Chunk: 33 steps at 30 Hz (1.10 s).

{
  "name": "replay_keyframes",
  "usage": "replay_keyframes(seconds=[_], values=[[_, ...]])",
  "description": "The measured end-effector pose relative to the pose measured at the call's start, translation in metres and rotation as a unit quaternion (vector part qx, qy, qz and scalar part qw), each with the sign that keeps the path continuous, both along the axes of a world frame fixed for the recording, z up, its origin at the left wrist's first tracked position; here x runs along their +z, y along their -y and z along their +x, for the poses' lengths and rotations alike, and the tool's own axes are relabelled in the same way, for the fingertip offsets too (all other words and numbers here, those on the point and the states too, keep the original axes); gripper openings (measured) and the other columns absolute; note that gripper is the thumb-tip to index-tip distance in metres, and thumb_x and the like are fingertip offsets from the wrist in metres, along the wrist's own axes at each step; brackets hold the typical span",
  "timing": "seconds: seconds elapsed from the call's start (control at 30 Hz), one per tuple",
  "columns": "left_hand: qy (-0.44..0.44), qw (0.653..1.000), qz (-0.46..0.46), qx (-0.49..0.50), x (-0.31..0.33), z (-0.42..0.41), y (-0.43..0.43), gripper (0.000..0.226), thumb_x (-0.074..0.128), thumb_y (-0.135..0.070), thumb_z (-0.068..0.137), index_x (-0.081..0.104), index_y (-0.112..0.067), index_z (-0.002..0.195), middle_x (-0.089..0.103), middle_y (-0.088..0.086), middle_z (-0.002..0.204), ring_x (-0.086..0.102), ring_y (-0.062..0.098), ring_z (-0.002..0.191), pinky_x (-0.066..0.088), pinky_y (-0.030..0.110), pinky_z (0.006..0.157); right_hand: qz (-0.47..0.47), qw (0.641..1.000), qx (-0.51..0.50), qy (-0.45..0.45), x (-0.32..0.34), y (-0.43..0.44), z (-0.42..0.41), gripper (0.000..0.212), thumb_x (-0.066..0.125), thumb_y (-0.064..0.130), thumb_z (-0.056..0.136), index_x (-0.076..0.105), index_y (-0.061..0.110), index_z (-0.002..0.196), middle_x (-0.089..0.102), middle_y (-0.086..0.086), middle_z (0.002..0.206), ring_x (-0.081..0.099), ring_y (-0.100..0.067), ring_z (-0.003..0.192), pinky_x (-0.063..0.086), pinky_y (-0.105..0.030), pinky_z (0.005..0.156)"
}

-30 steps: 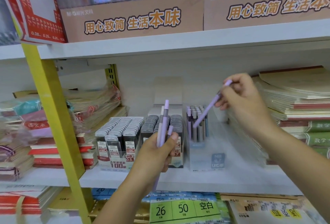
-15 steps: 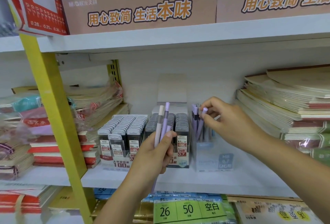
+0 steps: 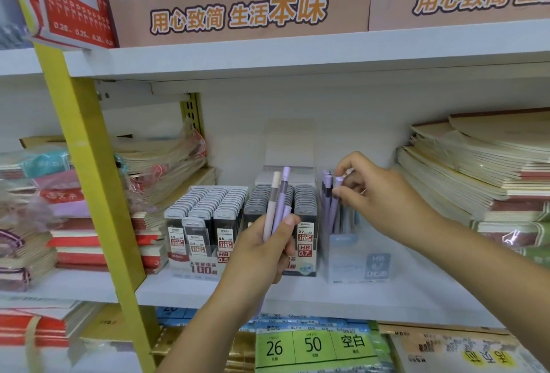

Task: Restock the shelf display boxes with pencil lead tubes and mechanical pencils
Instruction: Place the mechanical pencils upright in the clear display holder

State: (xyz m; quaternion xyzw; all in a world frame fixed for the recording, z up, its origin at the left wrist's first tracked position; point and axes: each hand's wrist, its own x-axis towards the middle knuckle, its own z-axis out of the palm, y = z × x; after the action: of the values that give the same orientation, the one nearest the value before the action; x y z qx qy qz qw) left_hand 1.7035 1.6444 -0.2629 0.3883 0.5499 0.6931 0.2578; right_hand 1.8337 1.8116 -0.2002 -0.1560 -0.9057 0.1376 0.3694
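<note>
The lead tube boxes (image 3: 205,224) stand at the front edge of the shelf (image 3: 431,298). My left hand (image 3: 265,250) grips spare pencils (image 3: 275,203) upright. My right hand (image 3: 378,197) pinches one lilac pencil (image 3: 334,206) — seating it, I judge, in the pencil box (image 3: 357,262) just beside. Next: release, draw another spare.

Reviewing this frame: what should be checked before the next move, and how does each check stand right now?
1. Right hand pinches the top of the pencil: ok.
2. Pencil stands upright in the box: ok.
3. Pencil tip seated at the box's bottom: cannot tell.
4. Left hand grips the spare pencils securely: ok.
5. Room in the box for the spares: cannot tell, partly hidden by the right hand.
</note>
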Motion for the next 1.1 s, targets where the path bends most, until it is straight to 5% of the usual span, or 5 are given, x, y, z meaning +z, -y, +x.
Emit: replay_keyframes(seconds=[0.4, 0.57, 0.77, 0.9, 1.1], values=[[0.020, 0.998, -0.007, -0.053, 0.005, 0.006, 0.001, 0.022, 0.055, -0.031, 0.101, 0.077, -0.028, 0.102, 0.058, 0.002, 0.069, 0.037, 0.009, 0.047, 0.029, 0.018, 0.041, 0.122, 0.986, -0.117, -0.008, -0.007, 0.001, -0.009, 0.023, 0.062, 0.026, 0.090, 0.065, 0.022, 0.113, 0.043, 0.002, 0.106, 0.037, -0.017, 0.107, 0.033, -0.028, 0.085], [-0.027, 0.996, -0.013, -0.089, 0.007, 0.016, -0.003, 0.021, 0.054, -0.031, 0.102, 0.075, -0.029, 0.103, 0.059, -0.003, 0.069, 0.038, 0.008, 0.050, 0.030, 0.018, 0.044, -0.217, 0.966, 0.122, -0.070, 0.008, 0.037, -0.001, 0.018, 0.056, 0.032, 0.094, 0.059, 0.040, 0.111, 0.067, 0.014, 0.095, 0.058, 0.006, 0.090, 0.039, -0.002, 0.076], [-0.052, 0.994, -0.033, -0.090, 0.001, 0.018, -0.002, 0.021, 0.055, -0.029, 0.102, 0.068, -0.024, 0.117, 0.061, -0.004, 0.073, 0.043, 0.007, 0.055, 0.037, 0.018, 0.049, -0.381, 0.887, 0.149, -0.213, 0.013, 0.038, 0.011, 0.018, 0.058, 0.008, 0.094, 0.055, 0.020, 0.107, 0.075, -0.003, 0.078, 0.072, -0.017, 0.070, 0.053, -0.026, 0.060], [-0.024, 0.997, -0.036, -0.061, 0.000, 0.011, 0.002, 0.021, 0.049, -0.019, 0.105, 0.064, -0.018, 0.120, 0.064, 0.000, 0.075, 0.046, 0.007, 0.055, 0.038, 0.018, 0.049, -0.244, 0.905, 0.118, -0.327, 0.025, 0.019, 0.033, 0.028, 0.051, 0.006, 0.093, 0.049, 0.034, 0.098, 0.070, -0.002, 0.079, 0.071, -0.019, 0.068, 0.052, -0.021, 0.051], [-0.036, 0.998, -0.018, -0.042, 0.003, 0.010, 0.007, 0.021, 0.045, -0.019, 0.106, 0.064, -0.017, 0.114, 0.071, 0.003, 0.077, 0.054, 0.011, 0.057, 0.045, 0.023, 0.053, -0.048, 0.995, 0.033, -0.076, 0.004, 0.013, 0.022, 0.020, 0.055, 0.023, 0.093, 0.045, 0.040, 0.097, 0.069, 0.004, 0.086, 0.067, -0.010, 0.077, 0.057, -0.041, 0.068]])
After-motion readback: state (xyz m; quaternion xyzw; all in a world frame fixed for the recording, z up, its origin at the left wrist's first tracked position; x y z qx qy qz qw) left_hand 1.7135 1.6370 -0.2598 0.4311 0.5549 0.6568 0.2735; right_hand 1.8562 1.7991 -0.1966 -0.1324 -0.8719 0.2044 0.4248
